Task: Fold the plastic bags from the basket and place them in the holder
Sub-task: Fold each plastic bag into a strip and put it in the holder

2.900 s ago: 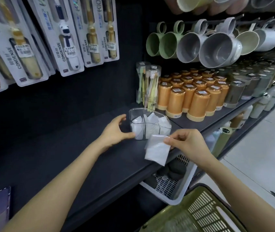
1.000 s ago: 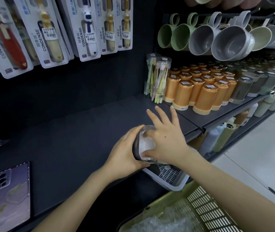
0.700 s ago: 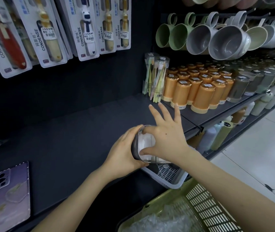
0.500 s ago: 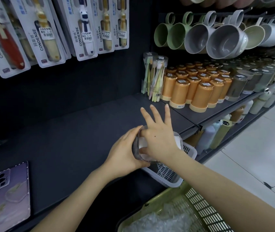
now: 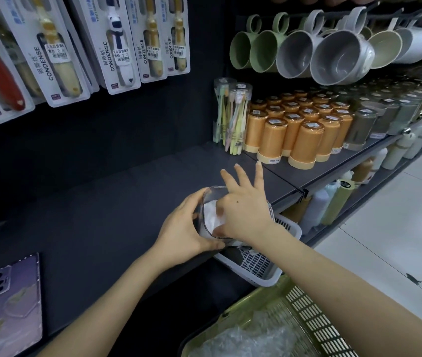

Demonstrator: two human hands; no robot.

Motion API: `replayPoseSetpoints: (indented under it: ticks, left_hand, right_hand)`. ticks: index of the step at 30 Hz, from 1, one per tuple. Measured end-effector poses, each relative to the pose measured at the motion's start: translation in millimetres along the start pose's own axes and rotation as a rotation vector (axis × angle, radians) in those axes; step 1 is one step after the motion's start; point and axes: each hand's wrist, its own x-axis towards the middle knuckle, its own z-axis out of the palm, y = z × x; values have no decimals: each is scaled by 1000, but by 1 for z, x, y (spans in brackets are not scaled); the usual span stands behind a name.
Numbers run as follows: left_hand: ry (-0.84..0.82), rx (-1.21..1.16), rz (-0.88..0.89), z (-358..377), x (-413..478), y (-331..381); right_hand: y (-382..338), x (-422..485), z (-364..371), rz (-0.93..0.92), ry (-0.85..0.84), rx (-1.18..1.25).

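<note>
A clear plastic holder stands at the front edge of the dark shelf, with white folded bags inside. My left hand is wrapped around the holder's left side. My right hand lies over its open top, thumb and lower fingers down among the folded bags, three fingers spread upward. Whether the right hand pinches a bag is hidden. The green basket sits below at the bottom right, with crumpled clear plastic bags in it.
A white slotted basket sticks out under the shelf edge below the holder. A phone lies at the shelf's left. Orange canisters and toothbrush tubes stand at the back right; packaged toothbrushes and mugs hang above.
The right hand brought a folded bag from beside the holder into its top and now presses inside. The left hand went from touching the holder to gripping it. The view shifted.
</note>
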Motion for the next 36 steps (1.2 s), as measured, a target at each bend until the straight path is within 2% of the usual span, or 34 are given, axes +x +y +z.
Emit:
replayPoseSetpoints:
  ticks: [3, 5, 8, 9, 11, 14, 17, 21, 23, 26, 28, 31, 36]
  left_hand:
    - [-7, -13, -17, -1, 1, 1]
    - [-6, -44, -28, -2, 5, 0]
    - [23, -108, -68, -3, 17, -2]
    - [30, -130, -88, -4, 23, -2]
    - [53, -195, -141, -4, 37, -3]
    - [91, -272, -198, 0, 61, -12]
    - [97, -303, -256, 8, 86, -21]
    - [16, -334, -275, 14, 117, -30]
    - [-51, -310, -249, 14, 123, -29]
    - [-14, -256, -330, 12, 111, -28]
    - [21, -15, -358, 10, 84, -27]
    - [-44, 470, -202, 8, 26, -27]
    - [-214, 782, -44, 10, -47, -36]
  right_hand:
    - [8, -6, -5, -4, 3, 87]
    - [19, -15, -6, 21, 120, 223]
    - [46, -29, 6, 127, 384, 450]
    - [58, -35, 12, 179, 435, 511]
    - [79, -48, 24, 297, 433, 593]
    - [100, -71, 53, 442, 322, 651]
    - [100, -95, 92, 475, 194, 670]
    - [83, -124, 136, 539, 94, 687]
    - [73, -137, 155, 569, -35, 659]
    - [58, -156, 186, 633, -237, 639]
    - [47, -171, 207, 673, -343, 694]
    - [27, -192, 235, 733, -503, 813]
    - [-11, -216, 270, 730, -765, 897]
